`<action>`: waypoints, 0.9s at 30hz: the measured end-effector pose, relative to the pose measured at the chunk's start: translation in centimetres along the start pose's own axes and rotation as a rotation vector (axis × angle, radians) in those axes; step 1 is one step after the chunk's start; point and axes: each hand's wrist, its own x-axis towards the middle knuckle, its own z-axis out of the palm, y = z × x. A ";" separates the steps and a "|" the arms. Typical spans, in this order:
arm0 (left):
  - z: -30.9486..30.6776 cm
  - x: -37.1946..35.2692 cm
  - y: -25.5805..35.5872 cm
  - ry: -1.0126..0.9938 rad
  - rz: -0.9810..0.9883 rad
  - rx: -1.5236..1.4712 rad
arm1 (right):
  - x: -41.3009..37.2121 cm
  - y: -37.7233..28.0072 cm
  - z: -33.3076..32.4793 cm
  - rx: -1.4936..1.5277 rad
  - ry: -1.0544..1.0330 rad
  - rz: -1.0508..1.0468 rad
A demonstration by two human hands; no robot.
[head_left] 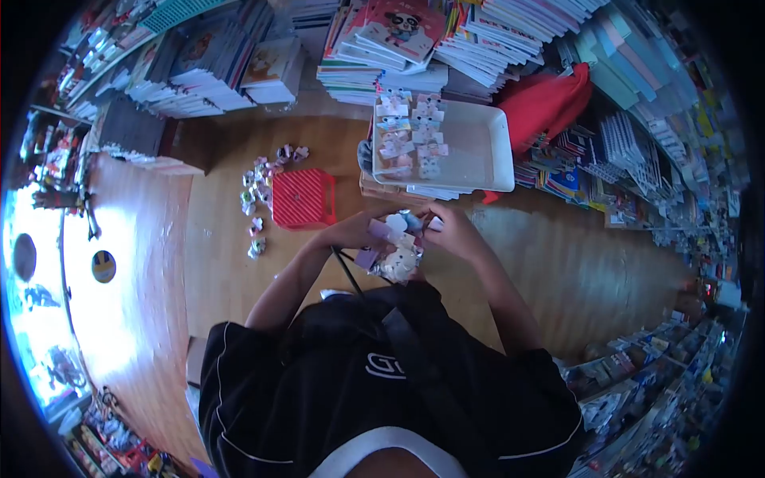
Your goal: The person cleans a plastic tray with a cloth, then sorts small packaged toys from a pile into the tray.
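A bunch of small plush charms [400, 256] with purple and white tags is gathered between my two hands, in front of my chest. My left hand [351, 230] is at the left side of the bunch, with its fingers curled round it and partly hidden. On the right, my right hand [451, 231] pinches a small white tag [435, 224] at the bunch's upper edge. Beyond my hands is a white tray [496, 151], with several carded charms [396, 127] in two columns at its left side.
A red plastic stool [299, 197] stands on the wooden floor, with several small charms [256, 185] lying to its left. Stacked books [398, 36] line the far side. A red cloth [546, 107] hangs right of the tray. Packed shelves [637, 374] stand at the right.
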 end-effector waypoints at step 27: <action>-0.4 9.8 -2.7 0.673 -0.182 -0.639 | 19.7 24.2 -12.9 -0.233 0.469 0.102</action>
